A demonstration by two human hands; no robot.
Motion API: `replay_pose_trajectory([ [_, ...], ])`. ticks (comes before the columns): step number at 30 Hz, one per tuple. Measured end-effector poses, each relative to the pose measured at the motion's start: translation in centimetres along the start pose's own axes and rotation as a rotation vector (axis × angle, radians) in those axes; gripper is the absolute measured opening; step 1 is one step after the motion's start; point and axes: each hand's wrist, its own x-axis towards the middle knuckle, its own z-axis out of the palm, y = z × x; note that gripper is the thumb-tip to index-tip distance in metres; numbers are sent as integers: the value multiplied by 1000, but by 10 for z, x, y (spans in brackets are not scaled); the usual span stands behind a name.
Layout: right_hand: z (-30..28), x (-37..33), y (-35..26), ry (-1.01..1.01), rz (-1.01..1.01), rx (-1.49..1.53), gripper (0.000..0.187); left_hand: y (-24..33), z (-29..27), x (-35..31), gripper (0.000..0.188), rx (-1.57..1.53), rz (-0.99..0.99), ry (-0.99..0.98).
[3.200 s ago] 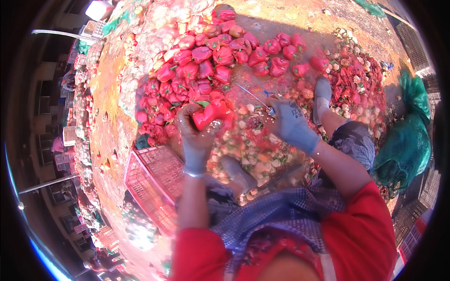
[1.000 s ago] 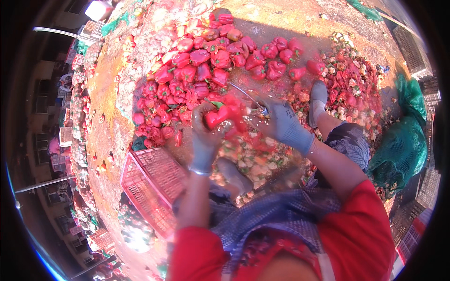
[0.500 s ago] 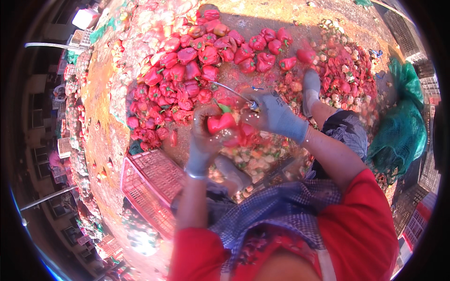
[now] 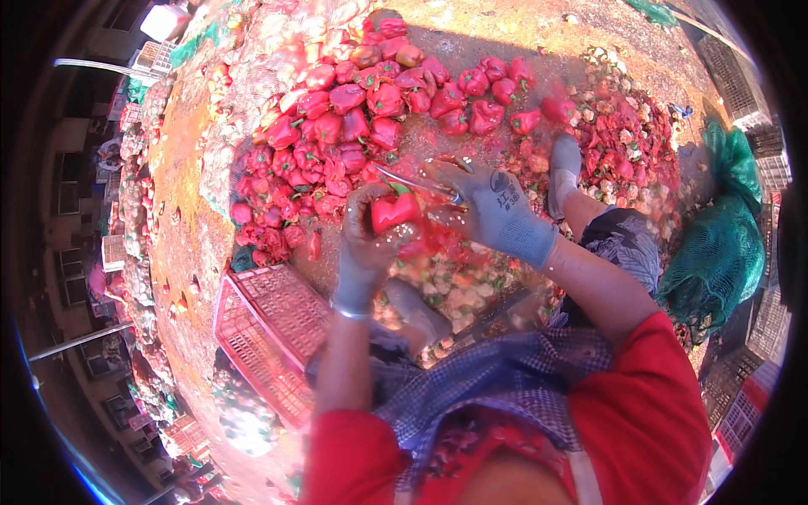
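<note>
Head view shows the left hand (image 4: 364, 236) gripping a red pepper (image 4: 392, 213) leftward of the right hand (image 4: 498, 206), whose held knife (image 4: 414, 182) slants leftward past the pepper's far side.

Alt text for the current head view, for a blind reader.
A gloved left hand holds a red bell pepper; the right hand grips a thin metal tool. Heaped peppers lie beyond, a pink crate left, green netting right.
</note>
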Motion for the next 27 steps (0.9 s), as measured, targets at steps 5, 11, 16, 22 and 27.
replay_pose_trajectory([
  [5,11,-4,3,-28,-51,50,67,8,23,0,66,-92,-44,52],
  [11,13,-2,13,-84,-41,9,69,9,26,0,74,-194,-119,-45],
  [16,2,5,17,-115,-84,86,67,17,23,-3,71,-227,-159,-69],
  [22,-1,8,15,-128,-137,96,66,13,14,-6,74,-370,-168,-100],
  [27,-7,6,-10,-164,-76,-165,60,4,23,-10,74,-282,-191,-92],
])
